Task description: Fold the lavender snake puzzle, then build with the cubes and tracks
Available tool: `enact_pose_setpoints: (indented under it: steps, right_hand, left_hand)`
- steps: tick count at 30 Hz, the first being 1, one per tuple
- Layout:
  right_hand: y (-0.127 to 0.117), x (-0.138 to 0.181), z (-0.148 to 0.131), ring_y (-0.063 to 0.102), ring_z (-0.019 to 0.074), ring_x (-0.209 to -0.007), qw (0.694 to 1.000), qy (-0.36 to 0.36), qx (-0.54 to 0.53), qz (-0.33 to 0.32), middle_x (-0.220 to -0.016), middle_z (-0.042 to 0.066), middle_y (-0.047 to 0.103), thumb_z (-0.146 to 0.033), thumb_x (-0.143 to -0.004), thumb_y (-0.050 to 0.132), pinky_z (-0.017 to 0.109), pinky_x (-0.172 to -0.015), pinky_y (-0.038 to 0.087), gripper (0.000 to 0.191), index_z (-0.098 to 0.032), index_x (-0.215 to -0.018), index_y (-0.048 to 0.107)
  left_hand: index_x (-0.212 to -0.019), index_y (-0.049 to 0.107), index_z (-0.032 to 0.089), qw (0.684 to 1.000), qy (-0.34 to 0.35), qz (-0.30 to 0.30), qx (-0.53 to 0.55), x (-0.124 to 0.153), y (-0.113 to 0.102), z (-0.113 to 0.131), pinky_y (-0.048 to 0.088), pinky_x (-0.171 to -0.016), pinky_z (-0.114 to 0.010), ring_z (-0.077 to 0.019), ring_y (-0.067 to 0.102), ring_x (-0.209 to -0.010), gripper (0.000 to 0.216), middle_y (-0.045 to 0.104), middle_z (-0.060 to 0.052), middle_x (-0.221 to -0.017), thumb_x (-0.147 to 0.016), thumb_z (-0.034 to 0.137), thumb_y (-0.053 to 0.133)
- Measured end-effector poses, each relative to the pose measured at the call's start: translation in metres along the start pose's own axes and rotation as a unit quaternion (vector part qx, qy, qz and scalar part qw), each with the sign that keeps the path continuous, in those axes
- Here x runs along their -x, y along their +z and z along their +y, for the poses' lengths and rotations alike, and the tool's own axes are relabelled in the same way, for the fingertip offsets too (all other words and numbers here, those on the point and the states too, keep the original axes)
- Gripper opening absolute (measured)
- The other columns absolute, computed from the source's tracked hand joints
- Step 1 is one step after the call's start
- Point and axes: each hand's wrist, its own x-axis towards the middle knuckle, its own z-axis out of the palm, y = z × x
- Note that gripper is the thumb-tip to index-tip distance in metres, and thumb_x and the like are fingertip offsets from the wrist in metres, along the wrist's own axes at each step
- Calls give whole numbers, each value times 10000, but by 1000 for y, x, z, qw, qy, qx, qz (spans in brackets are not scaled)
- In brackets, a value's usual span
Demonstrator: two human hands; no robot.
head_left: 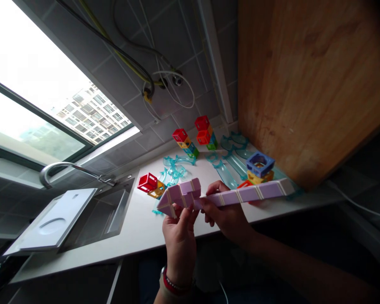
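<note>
A lilac-and-white twisty snake puzzle is held up above the counter, its right part straight and its left end folded into a compact, angled bunch. My left hand pinches the folded end from below, thumb in front. Just to the right, my right hand has its fingers closed round the straight part near the fold. Behind the left end stands a small stack with a red cube frame on top. Beyond the straight part, a blue cube frame sits on a yellow one, partly hidden by the puzzle.
Two stacks of coloured cube frames stand near the tiled wall. Clear teal track pieces lie about the white counter. Leftward are a sink, a white panel and a tap. A wooden board rises at right.
</note>
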Motion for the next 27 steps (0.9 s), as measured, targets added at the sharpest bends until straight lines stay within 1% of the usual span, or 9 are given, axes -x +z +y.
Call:
enact_pose_setpoints:
  steps: [4, 6, 9, 11, 15, 18, 21, 24, 27]
  right_hand:
    - [-4, -5, -4, 593, 114, -505, 999, -4, -1, -37, -662, -88, 578, -392, -867, 791, 204, -445, 487, 367, -251, -1004, 481]
    - [-8, -8, -7, 640, 124, -583, 996, -22, 26, -84, -801, -50, 632, -364, -862, 801, 227, -498, 540, 384, -250, -1097, 519]
    - [-18, -14, -11, 709, 176, -827, 979, -70, 100, -163, -1123, 52, 668, -356, -873, 793, 277, -641, 608, 347, -240, -1155, 627]
    - [-23, -17, -12, 710, 201, -893, 970, -88, 135, -185, -1187, 80, 668, -384, -907, 755, 308, -698, 625, 278, -232, -1132, 698]
    - [-27, -21, -9, 716, 199, -800, 969, -83, 143, -185, -1070, 79, 718, -419, -924, 734, 343, -708, 637, 265, -221, -1096, 765]
    - [-22, -19, -3, 722, 205, -772, 972, -78, 139, -174, -963, 72, 736, -418, -906, 760, 345, -698, 628, 252, -204, -1036, 781]
    - [-16, -16, 1, 716, 201, -730, 980, -60, 109, -158, -863, 64, 727, -435, -895, 773, 341, -672, 617, 264, -178, -954, 774]
    - [-12, -14, 4, 709, 192, -683, 986, -31, 58, -153, -785, 47, 719, -473, -884, 780, 328, -641, 605, 314, -165, -919, 738]
    - [-10, -13, 6, 704, 184, -650, 987, -5, 0, -163, -731, 30, 713, -505, -867, 792, 318, -625, 604, 365, -160, -941, 702]
  left_hand:
    - [-944, 666, 177, 1000, -22, 4, 22, -4, -2, -1, 609, -811, -303, -177, 732, -912, 252, 736, -29, -982, -792, 230, 861]
    - [-937, 665, 186, 999, -34, 10, 34, -7, -5, 1, 605, -779, -257, -154, 732, -892, 237, 725, -16, -979, -801, 226, 855]
    - [-973, 692, 200, 997, -53, 9, 59, -11, -10, 6, 605, -780, -206, -119, 727, -882, 214, 714, -8, -1003, -820, 224, 839]
    - [-991, 703, 201, 994, -74, 3, 79, -12, -13, 9, 611, -822, -200, -111, 728, -910, 215, 710, -12, -1042, -822, 199, 835]
    - [-983, 704, 185, 992, -98, -17, 80, -10, -17, 10, 623, -917, -263, -139, 729, -977, 216, 699, -29, -1061, -812, 156, 833]
    - [-914, 691, 188, 995, -72, -1, 65, -7, -19, 9, 630, -901, -272, -132, 730, -917, 199, 692, -12, -983, -794, 164, 848]
    - [-918, 687, 197, 997, -51, 23, 50, -6, -21, 8, 629, -878, -255, -120, 731, -881, 235, 693, 0, -962, -772, 175, 870]
    - [-933, 698, 193, 999, -22, 21, 23, -6, -25, 8, 626, -864, -254, -146, 733, -921, 256, 705, -16, -973, -756, 180, 883]
    - [-962, 716, 198, 1000, 5, 1, 1, -6, -27, 10, 627, -875, -296, -196, 730, -999, 260, 729, -45, -1028, -758, 185, 877]
